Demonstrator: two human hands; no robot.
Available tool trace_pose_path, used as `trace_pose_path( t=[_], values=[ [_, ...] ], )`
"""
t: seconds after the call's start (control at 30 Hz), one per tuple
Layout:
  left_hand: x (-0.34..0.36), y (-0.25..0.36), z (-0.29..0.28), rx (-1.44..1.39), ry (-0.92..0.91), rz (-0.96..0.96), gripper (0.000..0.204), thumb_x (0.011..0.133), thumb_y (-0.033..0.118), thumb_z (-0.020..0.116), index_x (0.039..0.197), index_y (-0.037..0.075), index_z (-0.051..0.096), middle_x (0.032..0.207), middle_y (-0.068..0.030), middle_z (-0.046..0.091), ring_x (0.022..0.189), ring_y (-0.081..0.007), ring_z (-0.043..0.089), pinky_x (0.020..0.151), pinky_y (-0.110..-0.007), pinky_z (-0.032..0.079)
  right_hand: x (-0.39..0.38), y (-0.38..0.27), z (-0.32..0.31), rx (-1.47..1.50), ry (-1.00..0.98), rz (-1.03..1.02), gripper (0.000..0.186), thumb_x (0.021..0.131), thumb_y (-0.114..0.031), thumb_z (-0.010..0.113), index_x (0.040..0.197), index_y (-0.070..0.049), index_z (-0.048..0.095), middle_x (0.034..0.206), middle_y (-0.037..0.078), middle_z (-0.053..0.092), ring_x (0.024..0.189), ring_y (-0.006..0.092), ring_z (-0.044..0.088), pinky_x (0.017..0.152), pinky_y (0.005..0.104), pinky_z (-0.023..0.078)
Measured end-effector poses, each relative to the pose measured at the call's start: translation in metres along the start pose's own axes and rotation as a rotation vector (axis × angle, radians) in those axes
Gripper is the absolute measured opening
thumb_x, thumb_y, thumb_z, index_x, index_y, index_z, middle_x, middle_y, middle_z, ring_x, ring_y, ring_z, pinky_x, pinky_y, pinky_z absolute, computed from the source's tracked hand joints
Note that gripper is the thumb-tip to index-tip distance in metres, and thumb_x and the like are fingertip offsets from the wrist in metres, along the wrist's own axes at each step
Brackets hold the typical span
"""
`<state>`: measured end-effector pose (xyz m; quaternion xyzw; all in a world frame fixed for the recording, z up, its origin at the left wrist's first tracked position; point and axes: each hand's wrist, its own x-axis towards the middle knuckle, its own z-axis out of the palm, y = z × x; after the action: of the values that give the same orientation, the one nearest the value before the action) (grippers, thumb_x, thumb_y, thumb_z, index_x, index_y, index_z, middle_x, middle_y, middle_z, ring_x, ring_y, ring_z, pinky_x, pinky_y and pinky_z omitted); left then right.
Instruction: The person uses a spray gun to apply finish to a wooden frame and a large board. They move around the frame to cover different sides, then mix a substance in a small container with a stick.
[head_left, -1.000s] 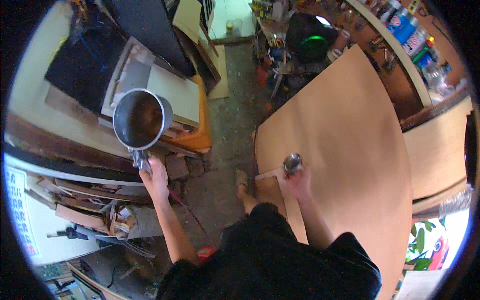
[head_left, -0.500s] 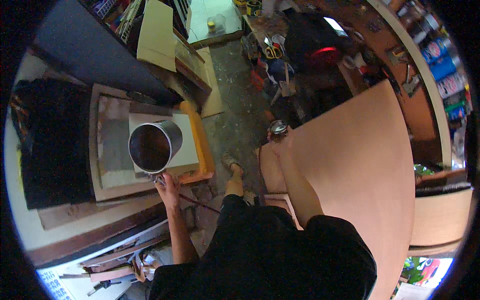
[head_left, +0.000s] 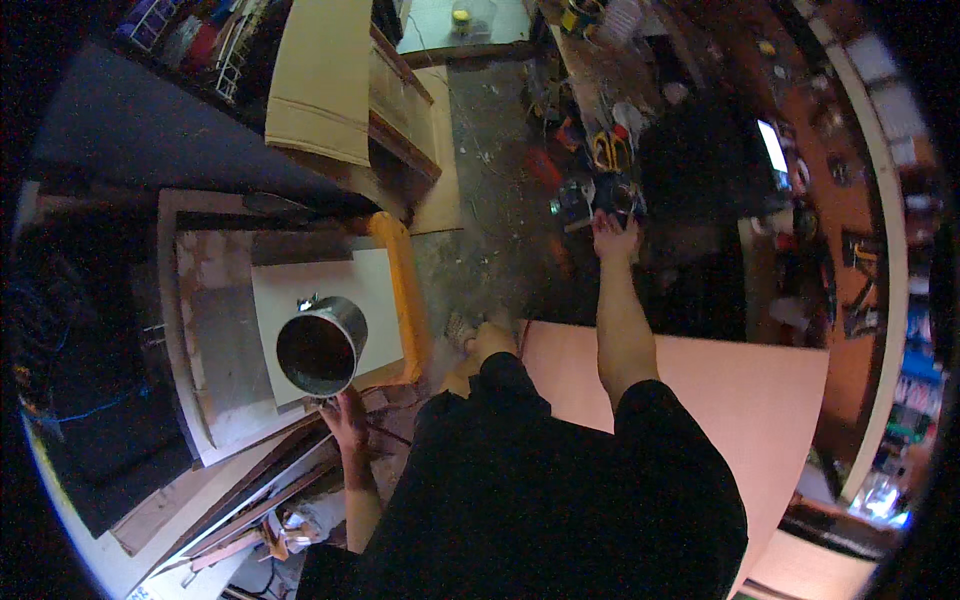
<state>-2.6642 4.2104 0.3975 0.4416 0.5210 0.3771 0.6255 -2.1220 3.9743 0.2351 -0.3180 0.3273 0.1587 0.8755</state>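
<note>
My left hand (head_left: pixel 347 420) is closed beneath a spray gun with a round metal cup (head_left: pixel 352 322). The cup's open top faces me, showing a dark inside. A small metal fitting (head_left: pixel 308 302) sticks out on its far side, and a hose runs off beside my hand. Stretched forward, my right hand (head_left: pixel 615 238) has its fingers around a round metal lid (head_left: pixel 626 197), dark and blurred here. It is over the cluttered floor-side edge of the workbench, near yellow-handled scissors (head_left: pixel 608 152).
A white panel (head_left: pixel 375 290) lies on a framed board at left, beside a yellow-orange edge piece (head_left: pixel 402 300). A large pinkish-tan sheet (head_left: pixel 690 385) stands at my right. Cardboard (head_left: pixel 320 90) leans at the far left. A concrete floor strip (head_left: pixel 490 130) runs ahead.
My right hand has moved forward and right with the lid, from beside the tan sheet to the clutter. The spray gun has shifted slightly nearer me. My view has turned and moved.
</note>
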Motion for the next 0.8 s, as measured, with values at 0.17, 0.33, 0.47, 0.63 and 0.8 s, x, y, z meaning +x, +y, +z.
trace_pose_path(
  t=[0.17, 0.33, 0.47, 0.63, 0.8],
  values=[
    [-0.005, -0.050, -0.046, 0.099, 0.272, 0.107, 0.026, 0.100, 0.014, 0.059, 0.119, 0.007, 0.044, 0.090, -0.0020, 0.056, 0.069, -0.0092, 0.053, 0.054, -0.023, 0.043, 0.016, 0.066, 0.003, -0.537, -0.133, 0.129, 0.051, 0.102, -0.052, 0.044, 0.097, -0.004, 0.061, 0.084, 0.008, 0.062, 0.073, 0.0232, 0.059, 0.066, 0.0366, 0.050],
    [-0.073, 0.023, -0.002, -0.014, 0.774, 0.000, 0.036, 0.096, 0.015, 0.062, 0.126, 0.007, 0.044, 0.088, -0.0045, 0.059, 0.064, -0.0129, 0.057, 0.052, -0.025, 0.045, -0.035, 0.195, -0.005, -0.937, -0.370, 0.676, 0.032, 0.098, -0.040, 0.059, 0.102, -0.009, 0.061, 0.082, 0.005, 0.064, 0.071, 0.0223, 0.064, 0.059, 0.0358, 0.050],
    [-0.121, 0.065, 0.023, 0.172, 1.066, 0.086, 0.017, 0.094, 0.019, 0.063, 0.098, 0.002, 0.062, 0.067, 0.0028, 0.056, 0.061, -0.0103, 0.055, 0.053, -0.027, 0.043, -0.064, 0.275, 0.043, -1.968, -1.426, 0.794, 0.037, 0.099, -0.042, 0.058, 0.103, -0.006, 0.063, 0.084, 0.007, 0.068, 0.060, 0.0182, 0.063, 0.054, 0.0306, 0.048],
    [-0.194, 0.071, 0.069, 0.177, 1.492, 0.009, 0.029, 0.093, 0.025, 0.064, 0.082, -0.001, 0.062, 0.060, -0.0021, 0.053, 0.058, -0.0077, 0.045, 0.054, -0.033, 0.042, 0.031, 0.356, 0.116, -2.246, -1.766, 0.647, 0.043, 0.098, -0.043, 0.058, 0.113, -0.003, 0.059, 0.084, 0.011, 0.068, 0.059, 0.0209, 0.065, 0.047, 0.0344, 0.047],
    [-0.297, 0.040, 0.093, 0.120, 2.137, -0.023, 0.024, 0.093, 0.020, 0.066, 0.085, -0.002, 0.064, 0.059, -0.0009, 0.050, 0.059, -0.0077, 0.044, 0.053, -0.033, 0.039, -0.064, 0.435, 0.153, -2.579, -2.155, 0.727, 0.039, 0.100, -0.039, 0.057, 0.108, -0.001, 0.058, 0.085, 0.013, 0.068, 0.059, 0.0214, 0.065, 0.045, 0.0335, 0.048]
  ],
)
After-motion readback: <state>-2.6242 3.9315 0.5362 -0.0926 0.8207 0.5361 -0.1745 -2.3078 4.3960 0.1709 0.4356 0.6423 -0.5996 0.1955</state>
